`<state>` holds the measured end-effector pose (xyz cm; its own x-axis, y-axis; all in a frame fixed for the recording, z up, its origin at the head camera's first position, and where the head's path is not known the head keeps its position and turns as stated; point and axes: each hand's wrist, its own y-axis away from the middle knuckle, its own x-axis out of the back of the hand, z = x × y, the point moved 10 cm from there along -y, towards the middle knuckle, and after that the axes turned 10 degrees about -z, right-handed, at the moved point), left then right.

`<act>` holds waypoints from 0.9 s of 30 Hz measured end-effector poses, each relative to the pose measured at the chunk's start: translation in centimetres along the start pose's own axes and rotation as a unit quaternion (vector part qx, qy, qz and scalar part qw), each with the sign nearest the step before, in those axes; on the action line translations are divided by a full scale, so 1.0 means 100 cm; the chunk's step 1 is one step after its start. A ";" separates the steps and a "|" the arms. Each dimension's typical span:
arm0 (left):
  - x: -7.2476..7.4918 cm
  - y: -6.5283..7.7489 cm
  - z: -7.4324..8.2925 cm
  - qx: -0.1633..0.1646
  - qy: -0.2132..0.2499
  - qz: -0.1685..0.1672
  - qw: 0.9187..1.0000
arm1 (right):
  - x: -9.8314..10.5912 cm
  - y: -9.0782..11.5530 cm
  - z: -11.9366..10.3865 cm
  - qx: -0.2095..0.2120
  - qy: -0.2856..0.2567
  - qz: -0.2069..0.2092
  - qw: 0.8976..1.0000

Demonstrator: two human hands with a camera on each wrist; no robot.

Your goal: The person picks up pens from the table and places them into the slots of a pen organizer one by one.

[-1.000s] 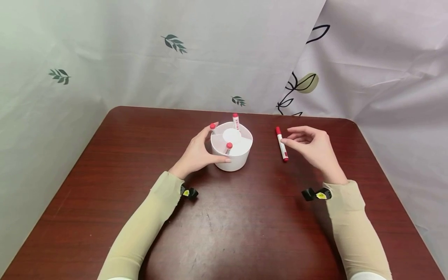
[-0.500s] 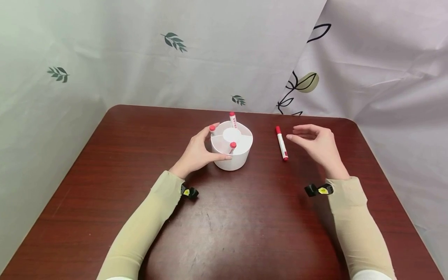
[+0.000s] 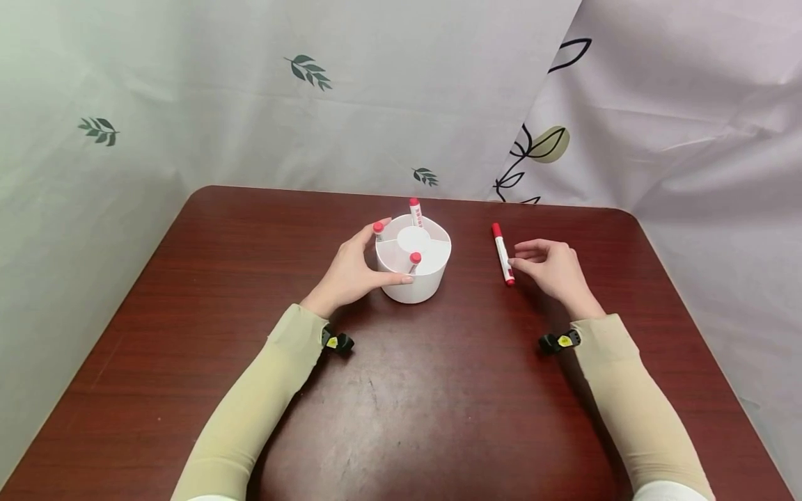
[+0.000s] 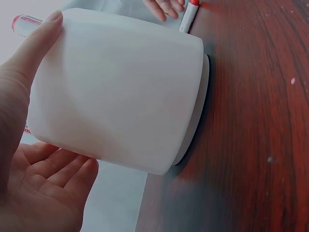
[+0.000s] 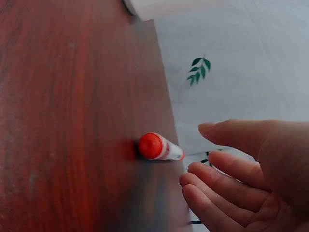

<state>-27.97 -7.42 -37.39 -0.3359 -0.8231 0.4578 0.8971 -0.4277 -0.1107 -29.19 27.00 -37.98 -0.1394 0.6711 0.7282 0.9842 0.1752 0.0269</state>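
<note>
My left hand [image 3: 352, 273] grips a round white pen holder [image 3: 410, 289], thumb along its near side and fingers round the left. Inside are dividers and a raised round middle. Three red-capped markers stand in it: one at the back [image 3: 415, 211], one at the left [image 3: 379, 228], one at the front [image 3: 415, 260]. Another red-and-white marker [image 3: 502, 252] lies on the table to the right. Beside it hovers my right hand [image 3: 551, 270], thumb tip close to the barrel in the head view. In the right wrist view, thumb and fingers are apart with nothing between them.
Both hands work above a dark red-brown wooden table [image 3: 401, 403] with rounded far corners. A pale curtain with leaf prints [image 3: 351, 104] hangs behind it and along the sides. Small black wrist cameras are strapped at both cuffs.
My right hand drew back slightly from the lying marker, then came in again, lower and nearer its lower end. The standing markers shifted slightly with the pen holder; my left hand kept its grip.
</note>
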 end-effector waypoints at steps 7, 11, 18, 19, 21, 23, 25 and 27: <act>-0.001 0.001 0.000 0.007 0.007 -0.007 1.000 | -0.013 -0.004 0.006 -0.014 -0.005 -0.017 1.000; 0.000 0.000 0.001 0.007 0.008 -0.008 1.000 | -0.021 -0.005 0.007 -0.024 -0.016 -0.030 0.999; -0.001 -0.001 0.001 0.004 0.010 -0.006 1.000 | -0.026 -0.005 0.005 -0.029 0.005 -0.028 0.999; -0.001 -0.001 0.001 0.005 0.009 -0.006 1.000 | -0.027 -0.006 0.005 -0.030 0.008 -0.027 0.999; -0.001 -0.001 0.001 0.007 0.008 -0.006 1.000 | -0.028 -0.006 0.004 -0.033 0.015 -0.027 0.999; -0.001 -0.001 0.001 0.005 0.008 -0.006 1.000 | -0.030 -0.006 0.005 -0.035 0.020 -0.026 0.999; -0.001 0.000 0.000 0.006 0.007 -0.008 1.000 | -0.030 -0.006 0.004 -0.035 0.024 -0.023 0.999; -0.001 -0.001 0.000 0.005 0.007 -0.009 1.000 | -0.029 -0.006 0.003 -0.036 0.022 -0.016 0.999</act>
<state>-27.98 -7.31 -37.42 -0.3556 -0.8204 0.4478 0.8936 -0.4388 -0.0942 -29.41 25.20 -40.30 -0.1679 0.6332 0.7556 0.9847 0.1434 0.0987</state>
